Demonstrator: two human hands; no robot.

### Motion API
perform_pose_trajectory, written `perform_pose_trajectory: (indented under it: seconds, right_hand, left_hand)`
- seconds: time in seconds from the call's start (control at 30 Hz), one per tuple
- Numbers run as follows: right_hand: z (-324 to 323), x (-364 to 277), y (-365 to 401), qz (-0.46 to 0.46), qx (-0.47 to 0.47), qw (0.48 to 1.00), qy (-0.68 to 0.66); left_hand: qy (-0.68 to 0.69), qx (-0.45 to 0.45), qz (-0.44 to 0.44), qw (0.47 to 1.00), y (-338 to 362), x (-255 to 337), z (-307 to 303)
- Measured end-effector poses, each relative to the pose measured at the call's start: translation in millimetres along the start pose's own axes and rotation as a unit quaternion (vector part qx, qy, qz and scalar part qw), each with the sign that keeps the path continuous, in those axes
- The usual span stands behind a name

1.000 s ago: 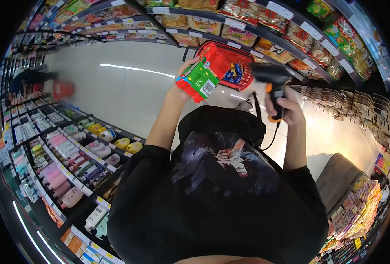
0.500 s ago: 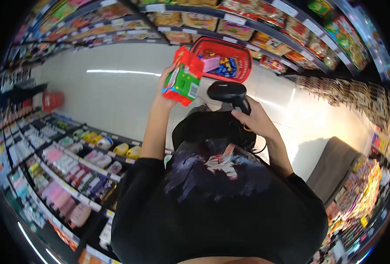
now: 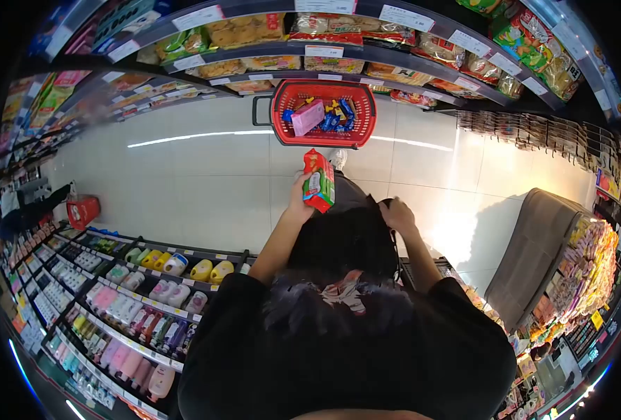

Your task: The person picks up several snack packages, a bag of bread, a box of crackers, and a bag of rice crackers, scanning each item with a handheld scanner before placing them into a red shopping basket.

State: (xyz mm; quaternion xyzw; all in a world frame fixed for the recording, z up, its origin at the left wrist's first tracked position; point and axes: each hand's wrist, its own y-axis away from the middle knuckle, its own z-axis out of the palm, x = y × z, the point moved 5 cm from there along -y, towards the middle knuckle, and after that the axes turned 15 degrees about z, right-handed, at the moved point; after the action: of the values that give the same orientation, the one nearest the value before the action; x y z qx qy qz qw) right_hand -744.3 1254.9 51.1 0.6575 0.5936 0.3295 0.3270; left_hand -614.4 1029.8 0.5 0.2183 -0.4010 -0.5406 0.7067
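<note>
My left hand (image 3: 298, 201) grips a red and green snack packet (image 3: 319, 182), held upright in front of my body. My right hand (image 3: 399, 215) is closed around the black barcode scanner (image 3: 386, 202) at my right side. Most of the scanner blends into the dark clothing behind it, so its head is hard to make out. Beyond the packet, a red shopping basket (image 3: 280, 133) stands on the floor. Inside it lie a pink package (image 3: 308, 117) and several small blue and yellow wrapped items (image 3: 338, 117).
Shelves of packaged food (image 3: 335, 63) with price labels run along the far side. Bottles (image 3: 160, 262) line the shelves at lower left. A grey-brown padded block (image 3: 531, 248) is on the right. Another red basket (image 3: 83, 211) and a person in dark clothing (image 3: 27, 217) are far left.
My left hand has moved right and down with the packet. The scanner has been lowered from beside the packet to my right side. The view has shifted, with the basket now more central.
</note>
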Motion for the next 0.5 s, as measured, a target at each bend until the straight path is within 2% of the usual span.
perform_pose_trajectory:
  seconds: [0.07, 0.13, 0.17, 0.2, 0.23, 0.27, 0.33, 0.37, 0.4, 0.43, 0.5]
  right_hand:
    - [0.2, -40.2, -13.3, -0.087, 0.052, 0.994, -0.040]
    - [19.1, -81.8, -34.1, -0.146, -0.097, 0.948, -0.265]
    - [29.1, -101.8, -38.4, -0.097, -0.192, 0.917, -0.336]
    - [36.8, -120.6, -42.8, -0.046, -0.281, 0.871, -0.400]
    - [47.7, -133.4, -55.9, -0.041, -0.279, 0.873, -0.398]
    - [65.4, -141.5, -78.5, -0.012, -0.267, 0.874, -0.407]
    - [82.5, -157.6, -125.5, 0.010, -0.253, 0.874, -0.414]
    - [94.6, -162.9, -146.2, 0.045, -0.297, 0.853, -0.428]
    - [102.8, -170.2, -162.3, 0.078, -0.339, 0.828, -0.440]
    - [109.1, -174.5, -179.6, 0.079, -0.339, 0.830, -0.435]
    - [128.8, -180.4, -218.1, 0.127, -0.341, 0.780, -0.509]
  left_hand:
    - [-0.052, 0.002, -0.006, 0.999, -15.2, -12.3, 12.6]
    - [-0.150, -0.030, 0.021, 0.988, -51.6, -27.6, 8.5]
    - [-0.150, -0.030, 0.016, 0.988, -66.4, -35.0, 10.8]
    - [-0.275, 0.035, 0.075, 0.958, -81.7, -34.8, 8.5]
    - [-0.394, 0.098, 0.132, 0.904, -94.2, -31.9, 5.5]
    - [-0.453, 0.077, 0.155, 0.875, -114.7, -30.1, -2.1]
    - [-0.462, 0.079, 0.127, 0.874, -148.0, -22.0, -13.9]
    - [-0.474, 0.081, 0.096, 0.872, -162.4, -24.0, -22.3]
    - [-0.479, 0.087, 0.144, 0.862, -178.2, -23.1, -28.1]
    - [-0.475, 0.090, 0.143, 0.863, -193.9, -28.5, -38.1]
    - [-0.598, 0.047, 0.177, 0.781, -220.8, -32.9, -49.9]
